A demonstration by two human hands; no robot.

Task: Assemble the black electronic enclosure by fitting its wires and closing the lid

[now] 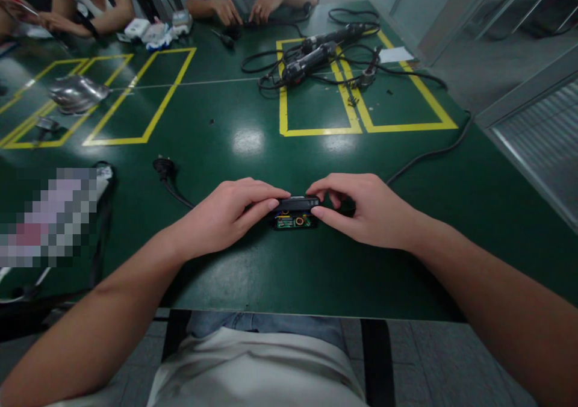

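Observation:
A small black box with an open side showing a green circuit board sits on the green table just in front of me. My left hand pinches its left end, fingers curled over the top. My right hand pinches its right end, thumb and fingers closed on the casing. A black cable runs off from behind my right hand toward the table's right edge.
A black plug and cord lie left of my hands. Far on the table, black tools with tangled cables rest in yellow-taped squares. A crumpled foil bag is far left. Other people's hands work at the far edge.

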